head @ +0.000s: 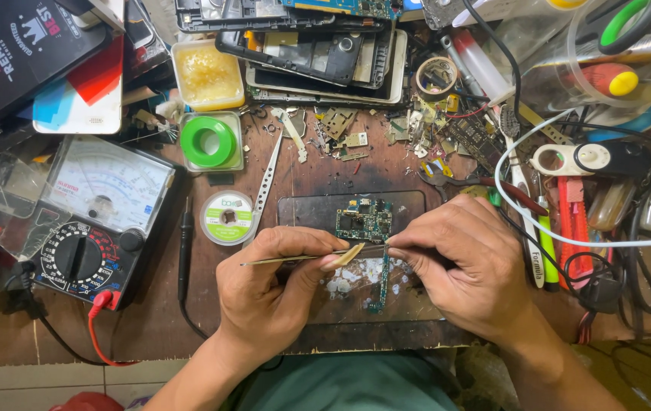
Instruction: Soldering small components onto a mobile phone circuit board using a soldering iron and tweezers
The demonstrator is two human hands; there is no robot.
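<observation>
A small green phone circuit board [363,221] lies on a dark work mat [409,207] in the middle of the bench. My left hand [268,293] grips thin metal tweezers [287,259] that run level, with the tips at the board's lower edge. My right hand [474,266] is closed beside the board on the right, fingertips pinched at the board's lower right corner; what it holds is hidden. A narrow strip of board [381,285] hangs down below the main board between the two hands.
An analog multimeter [93,221] with red and black leads sits at the left. Solder reels [226,218], a green tape roll [208,141], a flux tub [207,74], spare tweezers [267,183], phone frames [318,53] and a heap of tools and cables [592,175] crowd the bench.
</observation>
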